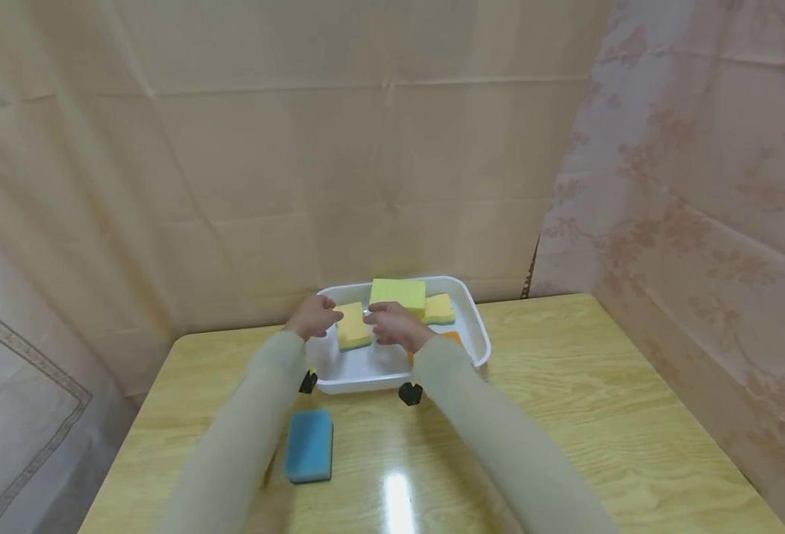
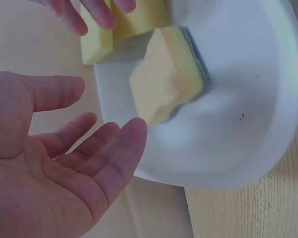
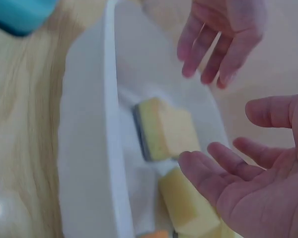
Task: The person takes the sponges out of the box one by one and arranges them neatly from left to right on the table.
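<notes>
A yellow sponge (image 1: pixel 352 328) with a dark scouring layer underneath lies in the left part of a white tray (image 1: pixel 365 385). My left hand (image 1: pixel 313 317) hovers over the tray's left side, its fingers loosely bent and holding nothing. To the right of that sponge, my right hand (image 1: pixel 396 326) is also above the tray with nothing in its grasp. Both wrist views show the palms facing the sponge (image 2: pixel 164 79) with relaxed fingers. In the right wrist view, fingertips of the right hand (image 3: pixel 258 173) overlap the sponge's edge, and I cannot tell whether they touch.
At the tray's back is a thick yellow-green sponge (image 1: pixel 400 293), with another yellow sponge (image 1: pixel 440 309) to its right. An orange item (image 1: pixel 452 337) is partly hidden by the right hand. A blue sponge (image 1: pixel 309 446) lies on the wooden table (image 1: pixel 565 371) before the tray. A curtain (image 1: pixel 339 163) hangs behind.
</notes>
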Motion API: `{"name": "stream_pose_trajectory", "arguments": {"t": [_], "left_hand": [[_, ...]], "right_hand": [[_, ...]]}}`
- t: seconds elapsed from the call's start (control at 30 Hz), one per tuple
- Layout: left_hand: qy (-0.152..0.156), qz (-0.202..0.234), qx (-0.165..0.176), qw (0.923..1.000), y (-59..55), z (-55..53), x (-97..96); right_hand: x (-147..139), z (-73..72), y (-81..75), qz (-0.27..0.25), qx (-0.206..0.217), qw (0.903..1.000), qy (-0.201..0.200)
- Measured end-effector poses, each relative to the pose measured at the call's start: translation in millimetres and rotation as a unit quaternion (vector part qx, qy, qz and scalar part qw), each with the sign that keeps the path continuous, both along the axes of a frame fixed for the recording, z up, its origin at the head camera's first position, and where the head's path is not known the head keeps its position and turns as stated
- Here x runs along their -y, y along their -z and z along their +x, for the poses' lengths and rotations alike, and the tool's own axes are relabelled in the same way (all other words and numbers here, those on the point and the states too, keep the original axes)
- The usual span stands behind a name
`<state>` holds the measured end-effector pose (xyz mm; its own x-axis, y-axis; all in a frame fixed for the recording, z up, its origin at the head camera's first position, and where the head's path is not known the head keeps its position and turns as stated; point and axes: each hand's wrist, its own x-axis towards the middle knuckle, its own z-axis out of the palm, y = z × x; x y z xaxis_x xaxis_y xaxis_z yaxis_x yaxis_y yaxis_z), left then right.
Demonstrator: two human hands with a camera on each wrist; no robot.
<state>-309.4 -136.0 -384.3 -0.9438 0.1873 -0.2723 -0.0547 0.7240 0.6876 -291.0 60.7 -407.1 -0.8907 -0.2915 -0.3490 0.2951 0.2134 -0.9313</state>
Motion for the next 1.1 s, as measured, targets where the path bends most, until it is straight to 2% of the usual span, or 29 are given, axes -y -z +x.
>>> {"name": "stream_pose_trajectory", "arguments": {"t": [0.17,0.3,0.5,0.7,0.8,1.0,1.1], "left_hand": [[-0.01,-0.07,-0.004,0.9975,-2.3,-8.4,-8.3],[-0.013,-0.101,-0.012,0.9948,-0.9,-12.9,-11.5],[-0.029,-0.098,-0.002,0.9947,14.9,-20.2,-12.9],[-0.049,-0.054,0.041,0.9964,30.3,-23.9,-13.6],[-0.047,-0.057,0.044,0.9963,33.5,-23.8,-13.3],[-0.034,-0.087,0.035,0.995,36.7,-22.2,-13.0],[-0.036,-0.086,0.037,0.995,38.0,-23.9,-13.3]], "right_hand": [[4,-14.0,3.4,0.035,-0.006,0.9993,0.011],[11,-19.4,6.9,0.053,-0.001,0.9985,-0.015],[20,-21.7,9.3,0.083,-0.008,0.996,-0.032],[21,-25.0,10.1,0.081,0.005,0.9958,-0.044],[21,-25.6,11.7,0.082,0.014,0.9952,-0.052],[24,-23.9,15.8,0.084,0.016,0.9955,-0.041],[27,-24.3,17.2,0.081,0.013,0.9956,-0.046]]}}
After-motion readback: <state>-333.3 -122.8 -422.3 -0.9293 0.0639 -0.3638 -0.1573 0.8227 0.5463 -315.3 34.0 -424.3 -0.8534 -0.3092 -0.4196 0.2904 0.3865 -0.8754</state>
